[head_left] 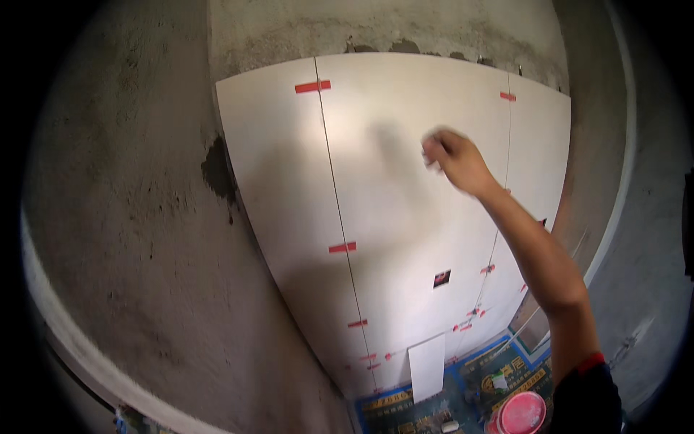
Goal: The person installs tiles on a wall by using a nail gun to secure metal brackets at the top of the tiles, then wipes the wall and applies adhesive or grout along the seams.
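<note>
My right hand point(448, 155) is raised before a wall of large white tiles point(267, 188), its blurred fingers curled; I cannot make out what, if anything, they hold. Red tile levelling clips sit across the vertical seams, among them one at the upper left point(312, 86), one at the upper right point(508, 96) and one midway down the left seam point(343, 247). A small dark square patch point(442, 279) is on the middle tile, below the hand. A shadow falls on the tiles left of the hand. My left hand is out of view.
A loose white panel point(426, 369) leans at the foot of the tiled wall. A pink bucket point(522, 414) stands on the printed green floor covering point(390, 412) at the lower right. Rough cement walls point(123, 217) flank both sides, with bare cement point(383, 25) above the tiles.
</note>
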`<state>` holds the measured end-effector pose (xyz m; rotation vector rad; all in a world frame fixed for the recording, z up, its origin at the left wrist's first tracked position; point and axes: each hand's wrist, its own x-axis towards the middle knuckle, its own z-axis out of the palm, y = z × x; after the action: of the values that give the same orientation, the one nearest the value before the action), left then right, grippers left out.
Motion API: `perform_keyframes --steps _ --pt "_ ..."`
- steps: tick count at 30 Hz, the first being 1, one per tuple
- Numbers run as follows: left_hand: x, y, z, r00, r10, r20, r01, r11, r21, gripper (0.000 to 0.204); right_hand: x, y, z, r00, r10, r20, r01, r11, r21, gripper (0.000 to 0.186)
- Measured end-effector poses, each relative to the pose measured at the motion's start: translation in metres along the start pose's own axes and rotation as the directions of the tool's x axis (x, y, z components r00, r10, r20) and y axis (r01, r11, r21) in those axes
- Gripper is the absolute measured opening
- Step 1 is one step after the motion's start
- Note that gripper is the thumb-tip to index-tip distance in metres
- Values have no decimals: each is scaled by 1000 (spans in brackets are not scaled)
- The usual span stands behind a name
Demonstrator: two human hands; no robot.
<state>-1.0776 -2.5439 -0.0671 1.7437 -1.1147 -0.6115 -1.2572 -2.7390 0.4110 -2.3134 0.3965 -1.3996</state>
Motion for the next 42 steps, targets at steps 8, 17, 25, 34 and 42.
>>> perform_keyframes --steps 8,17,25,34,42 --pt "132 135 -57 947 319 -40 -321 942 -96 24 225 -50 41 833 -374 -408 169 874 -456 34" --pt "195 182 -48 937 349 16 -346 933 -97 24 286 -36 74 750 -483 -453 100 759 -643 35" --pt "212 189 -27 945 324 38 -318 942 -106 24 300 -11 69 537 -690 -485 338 703 -626 37" --pt "213 185 -20 956 292 33 -283 946 -156 24 270 -6 44 384 -417 -824 424 872 -244 23" --pt "198 171 -28 971 239 19 -231 954 -192 24 -11 95 96 924 -57 -379 187 931 315 25"
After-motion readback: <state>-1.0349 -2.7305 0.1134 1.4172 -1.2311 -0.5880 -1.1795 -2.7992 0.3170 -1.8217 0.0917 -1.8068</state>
